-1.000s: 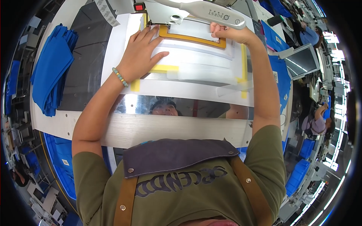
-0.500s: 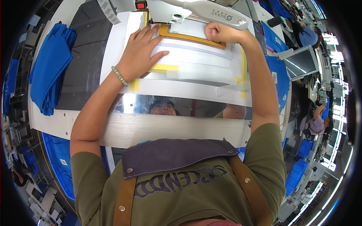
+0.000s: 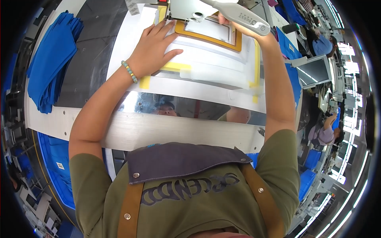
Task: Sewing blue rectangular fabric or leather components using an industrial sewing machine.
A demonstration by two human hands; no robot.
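Note:
My left hand [image 3: 158, 44] lies flat and open, fingers spread, on a white sheet or template [image 3: 206, 55] with yellow tape strips [image 3: 174, 66]. Its fingertips reach the left end of an amber-yellow frame [image 3: 210, 40], just below a white sewing machine head [image 3: 184, 8]. Inside the frame shows a white panel with a grey inner border. My right hand [image 3: 223, 19] is at the far side of the frame, mostly hidden behind a grey lamp-like arm [image 3: 244, 18]. Only a bit of its fingers shows, so I cannot tell its grip.
Folded blue fabric [image 3: 51, 59] is stacked on the left of the table. Blue pieces [image 3: 291, 75] and a tilted screen [image 3: 314, 71] stand at the right. A shiny metal strip [image 3: 190, 107] crosses the near side. A blue bin [image 3: 55, 170] sits below left.
My right hand has moved away from me, from the frame's inside to behind the grey arm. More of the frame's right side now shows. My left hand still lies flat; the whole view has shifted slightly.

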